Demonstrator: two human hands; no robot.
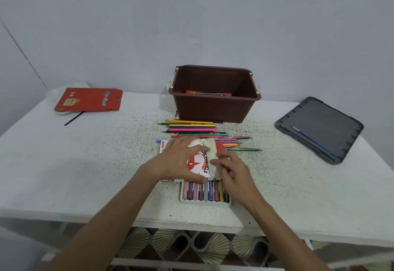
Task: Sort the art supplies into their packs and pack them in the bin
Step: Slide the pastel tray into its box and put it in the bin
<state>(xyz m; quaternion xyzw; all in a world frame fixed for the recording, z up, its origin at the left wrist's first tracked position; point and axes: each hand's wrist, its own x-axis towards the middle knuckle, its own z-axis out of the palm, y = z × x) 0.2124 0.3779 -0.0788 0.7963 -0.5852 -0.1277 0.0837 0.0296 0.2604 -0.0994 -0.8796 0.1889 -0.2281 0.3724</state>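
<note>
**Both hands on the pastel box, bin waiting beyond them**

We hold the oil pastel box [197, 164] with our left hand [179, 161], index finger along its far edge and thumb hooked round its near edge, so the box is clamped between them. Our right hand [235, 173] sits just beside the left, its fingers curled and its fingertips pinching the near end of a beige flap [211, 152] that lies across the box's right end.

Just nearer to us than both hands, the white pastel tray [205, 200] sticks out from under the box, with a row of sticks standing side by side in it.

Just beyond our fingertips, loose coloured pencils [195, 129] lie in a rough stack on the table [85, 164]. A few poke out past the right hand's far side.

Beyond the pencils stands the brown bin [213, 108], open at the top, with one red pack [207, 93] lying flat on its bottom.

Far out to the left of the left hand, a second red pack [89, 99] rests by the table's back edge, with a black pencil [74, 118] just beside it. Well off to the right of the right hand lies a dark lid [319, 130], and a blue pen [315, 140] rests on it.
</note>
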